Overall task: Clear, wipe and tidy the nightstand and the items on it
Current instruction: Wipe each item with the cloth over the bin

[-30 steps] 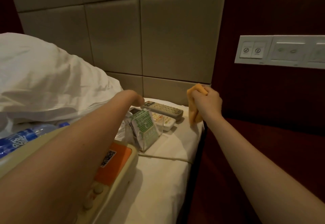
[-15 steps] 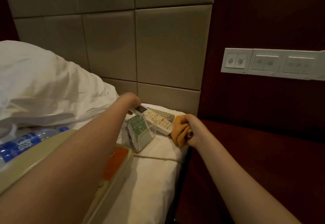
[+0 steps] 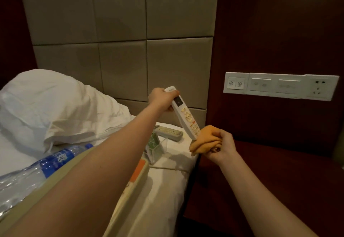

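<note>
Over bedding (image 3: 163, 190), remote (image 3: 186, 115) in left hand (image 3: 162, 99) touches cloth (image 3: 204, 140) in right hand (image 3: 224, 148).

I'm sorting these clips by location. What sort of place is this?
Probably a hotel bedroom, at the bedside: a padded headboard behind a white pillow, a long wall panel of switches and a socket, and a desk phone and water bottle lying on the sheet.

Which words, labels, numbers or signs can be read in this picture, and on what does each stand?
No text can be read as words.
Water bottle: white writing on blue label, blurred.
White remote in the left hand: button marks too small.
Green card: print blurred.
Switch panel: two round symbols at its left end, unclear.
</note>
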